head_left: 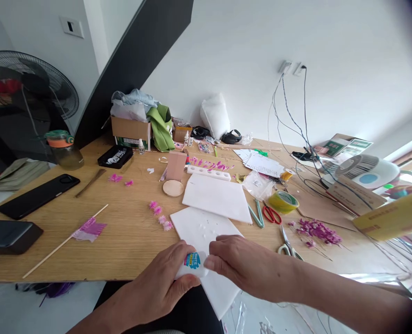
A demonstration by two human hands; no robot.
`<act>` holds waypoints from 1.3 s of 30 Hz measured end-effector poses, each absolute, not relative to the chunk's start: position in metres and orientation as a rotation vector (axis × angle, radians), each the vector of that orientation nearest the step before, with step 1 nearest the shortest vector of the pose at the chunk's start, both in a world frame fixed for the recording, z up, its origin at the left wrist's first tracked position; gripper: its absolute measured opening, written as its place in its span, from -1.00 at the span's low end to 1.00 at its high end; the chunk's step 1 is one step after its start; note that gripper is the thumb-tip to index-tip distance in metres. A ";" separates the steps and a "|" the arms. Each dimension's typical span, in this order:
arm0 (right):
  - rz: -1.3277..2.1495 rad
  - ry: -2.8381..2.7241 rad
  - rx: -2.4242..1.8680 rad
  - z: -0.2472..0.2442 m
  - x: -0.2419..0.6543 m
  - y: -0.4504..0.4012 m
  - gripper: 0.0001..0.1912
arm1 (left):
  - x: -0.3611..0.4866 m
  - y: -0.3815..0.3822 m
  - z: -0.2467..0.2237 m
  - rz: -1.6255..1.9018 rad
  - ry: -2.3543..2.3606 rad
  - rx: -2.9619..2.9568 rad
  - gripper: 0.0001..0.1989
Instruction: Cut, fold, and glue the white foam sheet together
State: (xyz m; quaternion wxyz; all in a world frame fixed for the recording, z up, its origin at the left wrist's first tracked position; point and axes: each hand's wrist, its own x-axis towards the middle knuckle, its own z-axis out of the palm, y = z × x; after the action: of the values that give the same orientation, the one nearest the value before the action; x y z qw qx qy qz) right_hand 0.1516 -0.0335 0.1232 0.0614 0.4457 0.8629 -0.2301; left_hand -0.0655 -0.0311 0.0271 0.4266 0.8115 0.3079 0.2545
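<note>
My left hand (166,273) is wrapped round a white glue bottle (193,261) with a blue label, tipped on its side. At the bottle's right end, the fingers of my right hand (238,262) are pinched round its tip, which they mostly hide. Under the hands lies a white foam sheet (223,290) with small white bits on it, jutting over the table's front edge. A second white foam sheet (215,198) overlaps it behind. Pink fluffy flowers (157,210) lie just left of the sheets.
On the right are teal tweezers (257,214), red scissors (271,215), white-handled scissors (289,246), yellow tape (283,202) and a purple flower pile (319,232). A stick with pink threads (66,240), a phone (39,195) and a bottle (65,150) are on the left.
</note>
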 end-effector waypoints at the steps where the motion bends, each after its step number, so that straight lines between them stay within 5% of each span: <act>1: -0.431 2.729 1.225 0.124 0.151 -0.033 -0.54 | -0.066 -0.030 0.028 0.642 0.750 1.992 -0.71; 4: 0.178 2.904 0.801 0.123 0.148 -0.033 -0.61 | -0.069 -0.026 0.032 0.612 0.682 1.880 -0.70; 9: 0.336 2.898 0.700 0.119 0.145 -0.036 -0.63 | -0.071 -0.025 0.032 0.586 0.687 1.837 -0.69; 18: -0.441 2.658 1.079 0.126 0.141 -0.033 -0.63 | -0.074 -0.033 0.017 0.631 0.771 1.995 -0.68; 22: -0.536 2.581 1.146 0.130 0.142 -0.027 -0.60 | -0.073 -0.027 0.020 0.683 0.766 2.008 -0.71; 28: -1.020 2.312 1.420 0.134 0.173 0.043 -0.45 | -0.073 -0.006 0.014 0.769 0.847 1.740 -0.70; 34: -0.797 2.218 2.019 0.117 0.208 0.148 -0.40 | -0.073 0.010 -0.001 0.862 0.831 1.389 -0.58; 39: -1.203 2.579 1.793 0.109 0.182 0.137 -0.43 | -0.076 0.019 0.002 0.954 0.747 1.172 -0.55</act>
State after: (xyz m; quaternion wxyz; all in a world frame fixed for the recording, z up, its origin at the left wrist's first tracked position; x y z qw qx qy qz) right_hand 0.1824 0.1374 0.1090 -0.1108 0.5296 0.7621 -0.3555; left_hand -0.0757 0.0185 0.0016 0.6654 0.5189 0.3306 0.4227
